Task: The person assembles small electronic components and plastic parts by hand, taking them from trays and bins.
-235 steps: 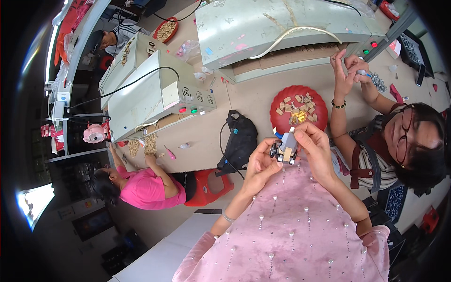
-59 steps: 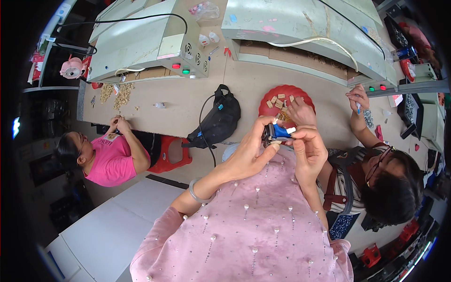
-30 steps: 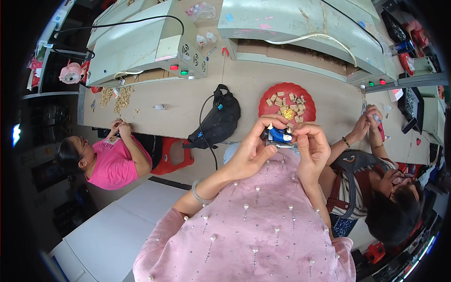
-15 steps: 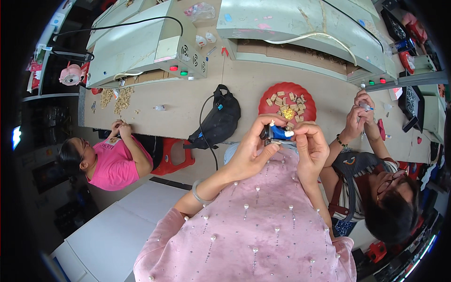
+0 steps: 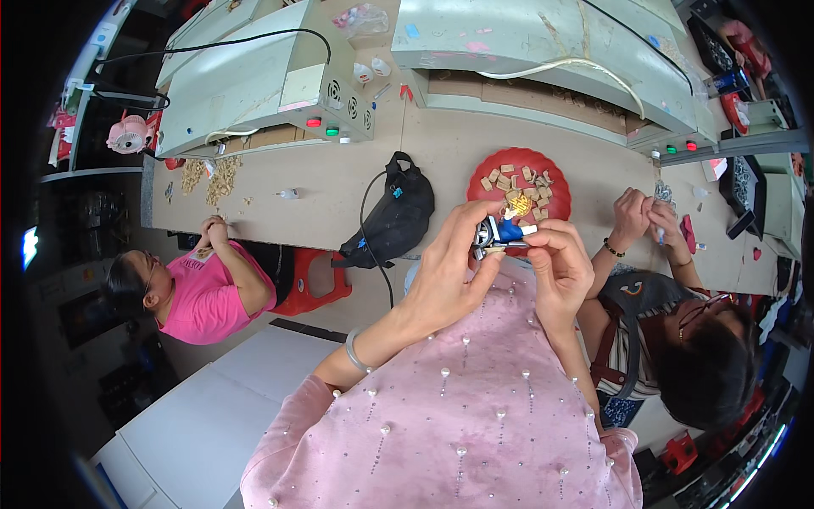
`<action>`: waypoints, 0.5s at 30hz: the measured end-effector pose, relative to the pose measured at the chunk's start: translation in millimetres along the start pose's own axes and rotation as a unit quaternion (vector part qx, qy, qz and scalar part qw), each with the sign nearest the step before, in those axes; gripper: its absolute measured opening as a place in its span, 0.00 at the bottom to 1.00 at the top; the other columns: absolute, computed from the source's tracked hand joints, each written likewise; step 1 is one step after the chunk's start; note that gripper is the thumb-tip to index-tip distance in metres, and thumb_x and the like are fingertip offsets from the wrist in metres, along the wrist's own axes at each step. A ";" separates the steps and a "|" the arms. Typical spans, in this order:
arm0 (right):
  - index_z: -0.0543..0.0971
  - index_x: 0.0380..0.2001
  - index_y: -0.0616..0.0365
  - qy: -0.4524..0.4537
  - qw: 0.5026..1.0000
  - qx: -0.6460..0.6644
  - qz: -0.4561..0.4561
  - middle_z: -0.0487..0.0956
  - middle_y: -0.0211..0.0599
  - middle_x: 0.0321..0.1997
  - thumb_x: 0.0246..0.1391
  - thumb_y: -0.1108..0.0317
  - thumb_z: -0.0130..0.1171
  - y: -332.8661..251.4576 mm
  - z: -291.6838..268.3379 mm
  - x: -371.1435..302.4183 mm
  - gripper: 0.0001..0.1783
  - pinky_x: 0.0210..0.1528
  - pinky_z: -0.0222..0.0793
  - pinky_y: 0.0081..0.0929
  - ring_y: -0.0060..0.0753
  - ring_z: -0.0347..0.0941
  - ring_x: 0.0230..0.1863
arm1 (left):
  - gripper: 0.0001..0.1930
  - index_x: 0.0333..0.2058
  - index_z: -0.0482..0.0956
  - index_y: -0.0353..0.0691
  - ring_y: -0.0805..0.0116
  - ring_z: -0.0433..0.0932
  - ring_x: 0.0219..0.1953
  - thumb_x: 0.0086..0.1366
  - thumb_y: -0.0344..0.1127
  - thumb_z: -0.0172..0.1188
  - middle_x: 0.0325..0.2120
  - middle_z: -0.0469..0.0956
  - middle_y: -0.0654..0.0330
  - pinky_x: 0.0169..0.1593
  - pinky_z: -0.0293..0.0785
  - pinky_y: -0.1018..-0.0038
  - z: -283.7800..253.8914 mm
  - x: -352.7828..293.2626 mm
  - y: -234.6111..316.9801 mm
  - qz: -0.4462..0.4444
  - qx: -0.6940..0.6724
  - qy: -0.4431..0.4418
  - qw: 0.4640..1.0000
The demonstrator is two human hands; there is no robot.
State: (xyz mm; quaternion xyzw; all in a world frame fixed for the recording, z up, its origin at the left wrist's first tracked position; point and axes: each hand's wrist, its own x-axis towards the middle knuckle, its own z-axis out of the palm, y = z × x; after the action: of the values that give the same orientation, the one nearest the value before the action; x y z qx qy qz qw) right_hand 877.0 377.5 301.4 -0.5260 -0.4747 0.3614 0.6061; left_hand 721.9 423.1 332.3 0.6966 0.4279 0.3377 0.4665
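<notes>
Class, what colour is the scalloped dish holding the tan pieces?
The dish is red, seen best in the head view.

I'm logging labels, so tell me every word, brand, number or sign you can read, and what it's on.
None readable enough to quote.
Pink shirt: chest lettering, too small and blurred.
White bottle: reddish mark, too small.
Dark apron: rainbow emblem, no readable words.
Held blue piece: no lettering visible.

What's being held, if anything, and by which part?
Small blue, black and silver assembly: left grip has its dark left end; right grip is at its white-tipped right end, contact unclear.
</notes>
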 end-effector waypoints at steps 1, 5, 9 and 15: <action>0.78 0.33 0.66 0.005 1.000 0.008 0.009 0.74 0.38 0.39 0.52 0.77 0.60 0.9 2.0 0.0 0.05 0.41 0.69 0.19 0.25 0.72 0.38 | 0.26 0.53 0.66 0.34 0.63 0.76 0.39 0.53 0.21 0.58 0.45 0.71 0.52 0.37 0.75 0.75 -0.4 0.6 -0.3 -0.002 0.008 0.007 1.000; 0.80 0.32 0.67 -0.005 0.999 -0.035 0.029 0.77 0.38 0.35 0.45 0.81 0.63 0.6 6.2 1.1 0.07 0.39 0.70 0.18 0.24 0.74 0.35 | 0.25 0.51 0.68 0.33 0.64 0.77 0.37 0.52 0.21 0.58 0.43 0.73 0.52 0.34 0.75 0.76 -6.3 -0.3 -3.3 0.004 0.050 0.012 0.999; 0.81 0.31 0.65 -0.032 0.993 -0.109 0.021 0.78 0.38 0.32 0.41 0.84 0.61 -9.2 3.2 5.4 0.10 0.34 0.70 0.22 0.27 0.75 0.30 | 0.25 0.50 0.69 0.32 0.64 0.78 0.36 0.51 0.21 0.59 0.43 0.75 0.50 0.31 0.76 0.76 -3.3 -1.4 -5.8 0.012 0.076 0.032 0.997; 0.79 0.28 0.66 -0.041 0.987 -0.153 -0.022 0.77 0.39 0.30 0.41 0.85 0.58 -16.4 17.1 23.2 0.08 0.30 0.70 0.23 0.32 0.75 0.29 | 0.26 0.51 0.67 0.31 0.68 0.78 0.36 0.51 0.20 0.59 0.42 0.76 0.51 0.33 0.77 0.76 -14.0 3.6 -16.9 -0.011 0.064 0.017 0.998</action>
State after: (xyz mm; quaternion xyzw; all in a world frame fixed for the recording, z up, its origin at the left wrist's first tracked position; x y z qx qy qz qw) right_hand 866.3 401.2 322.0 -0.5870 -0.5602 0.2925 0.5060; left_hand 706.4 434.8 321.4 0.7144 0.4642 0.3161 0.4173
